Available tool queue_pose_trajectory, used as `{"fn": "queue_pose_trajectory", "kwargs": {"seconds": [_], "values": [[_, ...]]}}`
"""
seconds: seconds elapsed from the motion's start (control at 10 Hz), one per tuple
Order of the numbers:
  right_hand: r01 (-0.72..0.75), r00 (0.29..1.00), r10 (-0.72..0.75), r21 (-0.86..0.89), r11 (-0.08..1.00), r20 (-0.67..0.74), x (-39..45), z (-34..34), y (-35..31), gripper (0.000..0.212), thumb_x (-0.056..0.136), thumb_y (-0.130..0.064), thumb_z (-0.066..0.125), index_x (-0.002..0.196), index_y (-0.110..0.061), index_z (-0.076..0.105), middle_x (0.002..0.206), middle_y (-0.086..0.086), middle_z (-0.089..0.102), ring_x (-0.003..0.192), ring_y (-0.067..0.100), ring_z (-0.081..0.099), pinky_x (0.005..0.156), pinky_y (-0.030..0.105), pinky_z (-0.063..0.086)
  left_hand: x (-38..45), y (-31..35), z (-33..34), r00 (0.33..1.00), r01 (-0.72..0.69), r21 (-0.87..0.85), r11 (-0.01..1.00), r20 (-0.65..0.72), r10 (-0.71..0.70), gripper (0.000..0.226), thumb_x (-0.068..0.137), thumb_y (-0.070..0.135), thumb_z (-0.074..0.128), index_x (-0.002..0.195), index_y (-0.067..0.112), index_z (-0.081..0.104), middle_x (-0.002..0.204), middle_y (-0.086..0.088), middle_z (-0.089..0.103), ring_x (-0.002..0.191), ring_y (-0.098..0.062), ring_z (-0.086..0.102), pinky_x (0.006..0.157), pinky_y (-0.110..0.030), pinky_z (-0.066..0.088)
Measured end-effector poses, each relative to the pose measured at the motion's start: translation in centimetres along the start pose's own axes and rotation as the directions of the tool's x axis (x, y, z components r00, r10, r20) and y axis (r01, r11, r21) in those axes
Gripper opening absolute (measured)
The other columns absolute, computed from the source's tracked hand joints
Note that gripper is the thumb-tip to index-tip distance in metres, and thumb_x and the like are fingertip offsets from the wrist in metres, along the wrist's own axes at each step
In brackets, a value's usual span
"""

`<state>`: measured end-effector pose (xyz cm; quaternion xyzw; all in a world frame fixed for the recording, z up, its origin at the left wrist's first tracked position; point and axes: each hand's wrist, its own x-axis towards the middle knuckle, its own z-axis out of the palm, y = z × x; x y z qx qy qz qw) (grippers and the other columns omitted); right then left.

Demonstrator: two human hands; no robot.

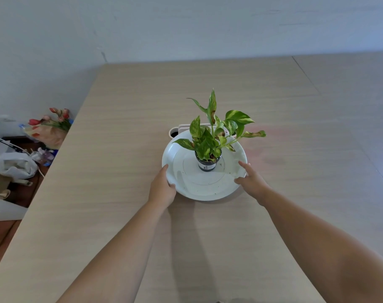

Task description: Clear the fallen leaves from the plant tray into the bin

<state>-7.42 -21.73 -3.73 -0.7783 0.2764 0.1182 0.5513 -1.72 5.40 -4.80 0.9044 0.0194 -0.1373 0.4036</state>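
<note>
— The plant tray (187, 189), where was it when you had hold of it?

— It lay on the wooden table (112, 132), straight ahead of me and between my two hands; it was white and round, and the potted plant (210, 136) stood upright on it, a little beyond its middle.

— And your hands?

— My left hand (163, 189) was closed on the near left rim, thumb over the top edge and fingers beneath, out of sight; my right hand (250, 182) was at the near right rim, fingers spread loosely with the tips touching the edge, the thumb lying along it; that one rested more than it gripped.

— Any leaves lying in the tray?

— Only a few dark specks on the white surface; I could not tell what they were; some of the plant's leaves had brown patches but sat on their stems.

— The bin?

— A pale container (175, 132) stood just behind the tray, touching or nearly so, mostly hidden by the plant; whether it was the bin I could not tell.

— Anything else?

— Off the table's left edge lay a bunch of red flowers (52, 123) and crumpled bags (15, 165), well apart from my hands.
</note>
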Motion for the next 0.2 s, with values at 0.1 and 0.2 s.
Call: {"fn": "queue_pose_trajectory", "kwargs": {"seconds": [0.1, 0.2], "values": [[-0.032, 0.998, 0.038, 0.100, 0.994, -0.058, -0.3, -0.1, -0.1, 0.067, 0.090, -0.013, 0.056, 0.148, -0.034, 0.031, 0.155, 0.001, 0.031, 0.133, 0.027, 0.041, 0.094, 0.034, 0.039, 0.0, 0.3, -0.3, 1.000, 0.002, 0.025, 1.000, 0.011, -0.002, 0.069, 0.089, 0.009, 0.054, 0.151, 0.021, 0.025, 0.150, -0.005, 0.042, 0.134, -0.026, 0.043, 0.108, -0.036, 0.039], [-0.027, 0.956, 0.118, 0.320, 0.947, -0.268, -1.8, -1.4, -1.7, 0.054, 0.090, -0.008, 0.052, 0.141, -0.024, 0.045, 0.136, 0.005, 0.052, 0.120, 0.023, 0.050, 0.092, 0.034, 0.037, -1.3, 1.0, -1.3, 0.998, -0.048, 0.004, 0.999, -0.042, 0.048, 0.068, 0.089, 0.011, 0.056, 0.150, 0.022, 0.028, 0.150, 0.000, 0.042, 0.133, -0.024, 0.044, 0.104, -0.032, 0.038]]}}
